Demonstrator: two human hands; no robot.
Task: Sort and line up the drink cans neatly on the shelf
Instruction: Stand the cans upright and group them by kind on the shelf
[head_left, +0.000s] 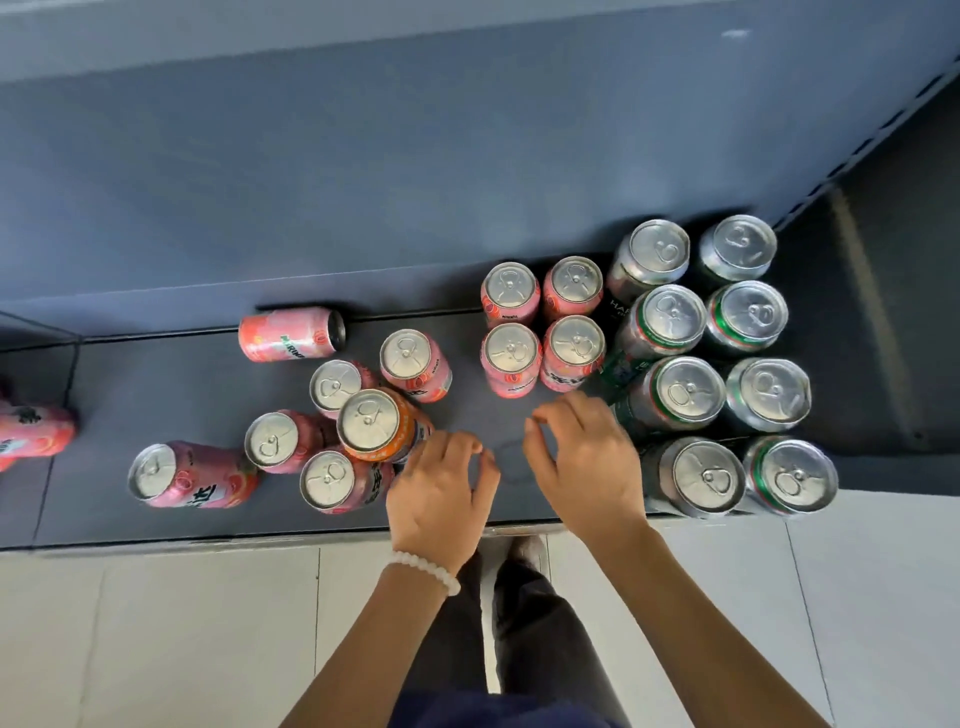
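Observation:
On the dark shelf (156, 374) several silver and green cans (675, 392) stand in two neat columns at the right. Beside them several pink cans (511, 351) form a square block. A loose cluster of pink cans (332, 384) stands left of centre, with an orange can (374, 423) among them. One pink can (291, 335) lies on its side at the back. My left hand (441, 493) hovers beside the orange can with loosely curled fingers, holding nothing. My right hand (587, 457) hangs over bare shelf beside the silver cans, fingers loosely curled and empty.
Another pink can (34, 431) lies on its side at the far left edge. The shelf's back wall (363, 182) rises behind the cans. Pale floor tiles (182, 634) and my legs (519, 623) show below the shelf's front edge.

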